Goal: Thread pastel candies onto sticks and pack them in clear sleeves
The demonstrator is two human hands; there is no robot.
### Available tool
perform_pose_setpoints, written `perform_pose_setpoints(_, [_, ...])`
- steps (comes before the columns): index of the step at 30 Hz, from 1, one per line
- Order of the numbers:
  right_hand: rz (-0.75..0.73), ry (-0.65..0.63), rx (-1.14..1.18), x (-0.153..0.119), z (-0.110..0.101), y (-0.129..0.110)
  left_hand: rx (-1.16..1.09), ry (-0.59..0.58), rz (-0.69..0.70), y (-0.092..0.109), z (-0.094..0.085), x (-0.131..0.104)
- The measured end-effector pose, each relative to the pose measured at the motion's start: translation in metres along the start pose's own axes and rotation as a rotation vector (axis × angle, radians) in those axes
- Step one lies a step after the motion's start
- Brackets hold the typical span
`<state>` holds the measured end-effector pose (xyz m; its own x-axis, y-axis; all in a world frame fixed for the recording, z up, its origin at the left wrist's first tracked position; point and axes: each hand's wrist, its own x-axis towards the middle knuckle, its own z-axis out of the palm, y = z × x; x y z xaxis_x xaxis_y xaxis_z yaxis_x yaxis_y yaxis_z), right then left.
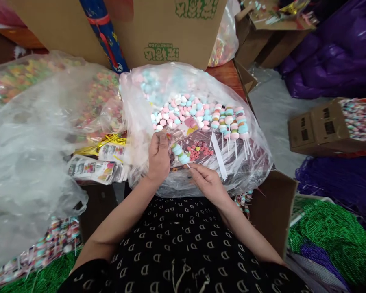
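My left hand [159, 158] is closed on the edge of a small clear printed bag [190, 125], thumb on top. My right hand [208, 182] pinches the white stick of a candy skewer [180, 154] threaded with pale blue and green pieces. The candy end of the skewer lies against the bag, close to my left fingers; I cannot tell whether it is inside. Beyond my hands are loose pink, white and blue candies [183, 109] on a large plastic sheet [247, 162]. Several finished-looking skewers [228, 122] lie to the right, beside a white strip [218, 156]. Small red rings [198, 150] sit in the middle.
At left are gold twist ties [111, 141], a stack of printed cards [91, 169] and big clear bags of ring candies [103, 87]. A cardboard box [158, 28] stands behind. Right of the table are a box of candies [317, 126] and green bead strands [338, 236].
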<state>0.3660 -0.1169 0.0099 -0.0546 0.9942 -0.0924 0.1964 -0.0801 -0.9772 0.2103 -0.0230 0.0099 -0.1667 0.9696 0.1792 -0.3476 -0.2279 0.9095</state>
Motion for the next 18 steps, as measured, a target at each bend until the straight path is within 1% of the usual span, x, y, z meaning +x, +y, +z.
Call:
perform_pose_setpoints(3, [0.005, -0.011, 0.037, 0.001, 0.001, -0.001, 0.218, -0.088, 0.160, -0.002, -0.013, 0.000])
perform_pose_setpoints(4, [0.002, -0.007, 0.042, 0.003, 0.001, 0.000, 0.266, -0.122, 0.191, -0.001, -0.017, 0.001])
perform_pose_setpoints(6, [-0.005, 0.003, 0.045, 0.006, 0.001, 0.002, 0.305, -0.171, 0.205, -0.001, -0.023, 0.003])
perform_pose_setpoints(9, [-0.021, 0.006, 0.041, 0.010, 0.006, 0.006, 0.277, -0.190, 0.165, -0.001, -0.023, 0.003])
perform_pose_setpoints(11, [-0.033, 0.006, 0.045, 0.011, 0.011, 0.008, 0.213, -0.164, 0.113, 0.000, -0.020, 0.004])
perform_pose_setpoints(13, [-0.036, 0.014, 0.068, 0.011, 0.012, 0.008, 0.087, -0.125, 0.028, 0.004, -0.017, 0.007])
perform_pose_setpoints(15, [-0.026, 0.031, 0.093, 0.009, 0.006, 0.006, -0.039, -0.104, -0.053, 0.010, -0.019, 0.012])
perform_pose_setpoints(18, [-0.044, 0.109, 0.122, 0.002, -0.019, 0.000, -0.137, -0.108, -0.115, 0.019, -0.031, 0.020])
